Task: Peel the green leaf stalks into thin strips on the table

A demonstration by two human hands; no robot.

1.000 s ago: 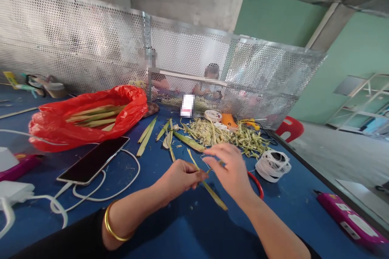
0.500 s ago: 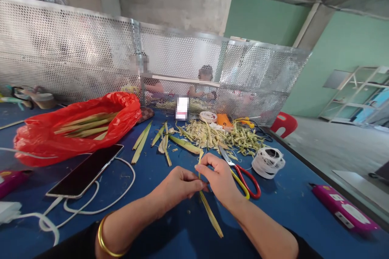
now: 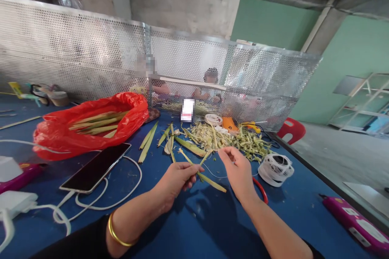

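My left hand (image 3: 182, 178) pinches crossed leaf strips (image 3: 214, 182), pale yellow-green and dry-looking, above the blue table. To their right, my right hand (image 3: 237, 168) is raised apart from the strips with thumb and forefinger together; anything between the fingertips is too small to make out. A thin pale thread (image 3: 214, 175) curves from the strips toward my right hand. Scissors lie mostly hidden behind the right hand, with a red handle (image 3: 261, 190) showing. Beyond the hands are loose leaf pieces (image 3: 148, 145) and a heap of shredded leaf trimmings (image 3: 203, 135).
A red plastic bag (image 3: 60, 141) of leaves and a phone (image 3: 97, 168) with white cables stand left. A white roll of strip (image 3: 275, 172) and a magenta box-like object (image 3: 355, 220) are right. A perforated metal screen (image 3: 188, 52) borders the back, with people behind it.
My right hand has moved away from the left, to the right. The leaf strip, earlier held lengthwise in both hands, now shows as crossed strips in my left hand. The view has shifted slightly.
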